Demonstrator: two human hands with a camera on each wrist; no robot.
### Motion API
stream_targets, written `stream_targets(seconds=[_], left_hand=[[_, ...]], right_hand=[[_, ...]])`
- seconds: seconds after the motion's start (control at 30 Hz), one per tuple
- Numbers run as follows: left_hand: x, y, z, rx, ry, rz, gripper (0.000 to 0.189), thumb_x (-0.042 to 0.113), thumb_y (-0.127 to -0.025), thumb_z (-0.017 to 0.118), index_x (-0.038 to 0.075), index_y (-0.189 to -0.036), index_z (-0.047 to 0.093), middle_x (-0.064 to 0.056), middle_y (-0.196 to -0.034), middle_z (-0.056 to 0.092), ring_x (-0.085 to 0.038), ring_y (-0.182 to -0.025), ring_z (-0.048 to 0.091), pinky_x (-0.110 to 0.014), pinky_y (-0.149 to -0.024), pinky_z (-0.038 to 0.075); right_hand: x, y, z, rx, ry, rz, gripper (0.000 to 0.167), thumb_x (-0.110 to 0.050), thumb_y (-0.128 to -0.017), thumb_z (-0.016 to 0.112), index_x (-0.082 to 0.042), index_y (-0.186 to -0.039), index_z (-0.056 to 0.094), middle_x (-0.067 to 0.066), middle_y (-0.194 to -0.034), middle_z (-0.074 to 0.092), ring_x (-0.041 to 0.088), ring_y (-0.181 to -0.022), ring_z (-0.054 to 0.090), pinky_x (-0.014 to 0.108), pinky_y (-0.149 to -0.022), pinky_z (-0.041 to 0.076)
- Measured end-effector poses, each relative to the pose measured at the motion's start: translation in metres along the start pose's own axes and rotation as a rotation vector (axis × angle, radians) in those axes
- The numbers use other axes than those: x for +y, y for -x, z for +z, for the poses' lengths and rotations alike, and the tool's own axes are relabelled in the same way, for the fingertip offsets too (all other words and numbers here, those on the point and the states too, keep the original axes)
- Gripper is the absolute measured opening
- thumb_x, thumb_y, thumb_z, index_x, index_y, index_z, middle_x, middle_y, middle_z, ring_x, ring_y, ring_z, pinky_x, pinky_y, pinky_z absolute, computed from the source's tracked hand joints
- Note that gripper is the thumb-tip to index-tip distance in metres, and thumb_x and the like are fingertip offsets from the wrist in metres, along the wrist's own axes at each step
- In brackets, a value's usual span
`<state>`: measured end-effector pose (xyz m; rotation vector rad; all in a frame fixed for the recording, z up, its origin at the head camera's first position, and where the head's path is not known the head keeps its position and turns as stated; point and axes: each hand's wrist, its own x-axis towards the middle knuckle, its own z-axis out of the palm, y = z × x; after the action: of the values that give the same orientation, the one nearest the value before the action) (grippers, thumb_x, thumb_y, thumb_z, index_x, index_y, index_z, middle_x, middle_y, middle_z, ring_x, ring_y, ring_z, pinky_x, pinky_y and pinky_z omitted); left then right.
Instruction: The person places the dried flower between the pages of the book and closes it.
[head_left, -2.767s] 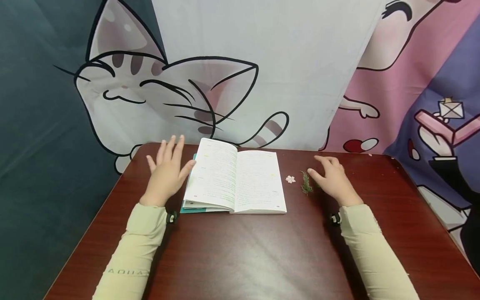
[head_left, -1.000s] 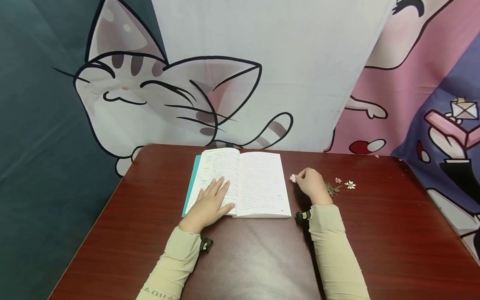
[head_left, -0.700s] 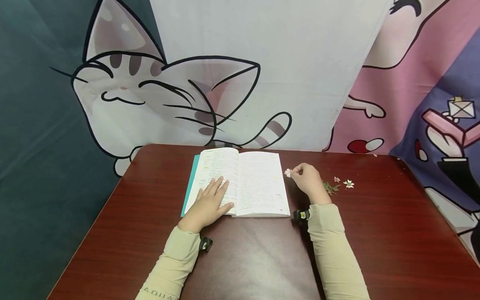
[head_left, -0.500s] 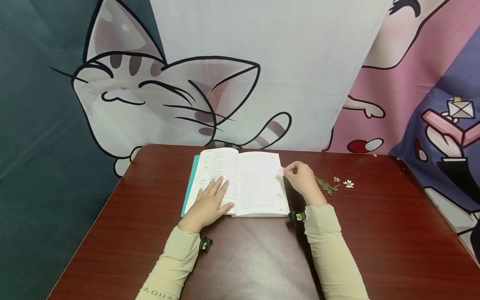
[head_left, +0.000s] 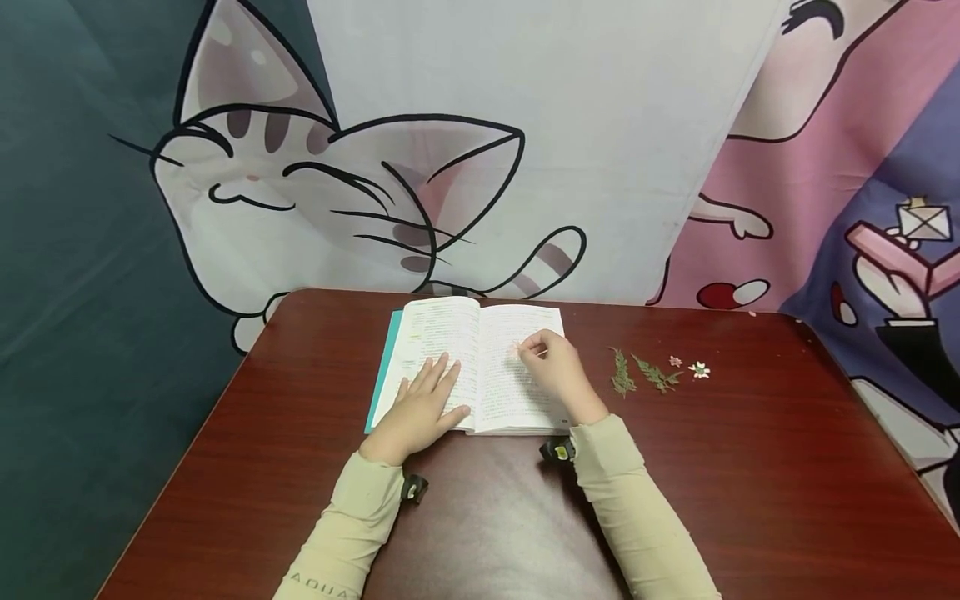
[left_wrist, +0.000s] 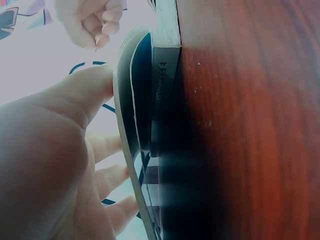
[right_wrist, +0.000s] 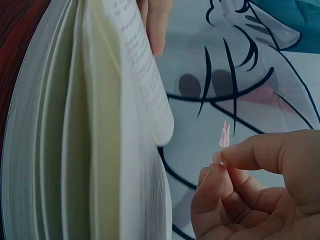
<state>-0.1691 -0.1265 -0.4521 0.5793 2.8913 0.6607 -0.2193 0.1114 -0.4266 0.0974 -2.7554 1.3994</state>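
Note:
An open book (head_left: pixel 517 408) with printed pages and a teal cover lies on the table. My left hand (head_left: pixel 416 412) rests flat on its left page, fingers spread; the left wrist view shows this hand (left_wrist: pixel 55 150) along the page edge. Above the right page, my right hand (head_left: pixel 555 367) pinches a small pale pink flower (right_wrist: pixel 225 135) between thumb and forefinger. In the right wrist view that hand (right_wrist: pixel 250 185) is apart from the page. Right of the book lie two green fern-like sprigs, one upright (head_left: pixel 622 373) and one slanted (head_left: pixel 657 375).
A small pink flower (head_left: pixel 676 362) and a white flower (head_left: pixel 700 369) lie right of the sprigs. The reddish-brown wooden table (head_left: pixel 480 517) ends at a cloth backdrop (head_left: pixel 600 167) printed with cartoon figures.
My left hand came down onto the left page. My right hand took the pale pink flower from the table and moved left with it over the right page, uncovering the sprigs.

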Motion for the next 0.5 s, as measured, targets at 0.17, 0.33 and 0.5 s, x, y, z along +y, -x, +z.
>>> stream_targets(seconds=[0.17, 0.33, 0.5], left_hand=[[-0.002, 0.000, 0.000, -0.009, -0.004, -0.004, 0.073, 0.045, -0.103, 0.055, 0.005, -0.159, 0.031, -0.017, -0.167, 0.018, -0.039, -0.154, 0.013, -0.071, -0.115, 0.015], [-0.002, 0.000, 0.001, -0.011, -0.006, -0.004, 0.073, 0.045, -0.104, 0.054, 0.006, -0.160, 0.030, -0.017, -0.167, 0.018, -0.040, -0.154, 0.014, -0.071, -0.115, 0.016], [-0.002, 0.000, 0.000, -0.008, 0.003, -0.006, 0.073, 0.045, -0.103, 0.055, 0.006, -0.160, 0.031, -0.016, -0.167, 0.019, -0.040, -0.154, 0.014, -0.071, -0.115, 0.015]], right_hand=[[-0.005, -0.005, 0.016, -0.029, -0.035, -0.012, 0.007, -0.007, -0.091, 0.061, -0.003, -0.092, 0.068, 0.009, -0.082, 0.064, 0.019, -0.072, 0.060, 0.028, -0.063, 0.048], [0.000, -0.012, 0.034, -0.071, -0.025, 0.005, 0.007, -0.007, -0.093, 0.062, -0.003, -0.092, 0.067, 0.007, -0.080, 0.063, 0.015, -0.065, 0.057, 0.026, -0.060, 0.047], [0.004, -0.018, 0.045, -0.081, 0.018, 0.033, 0.007, -0.008, -0.094, 0.062, -0.005, -0.091, 0.068, 0.006, -0.082, 0.063, 0.018, -0.073, 0.055, 0.029, -0.066, 0.046]])
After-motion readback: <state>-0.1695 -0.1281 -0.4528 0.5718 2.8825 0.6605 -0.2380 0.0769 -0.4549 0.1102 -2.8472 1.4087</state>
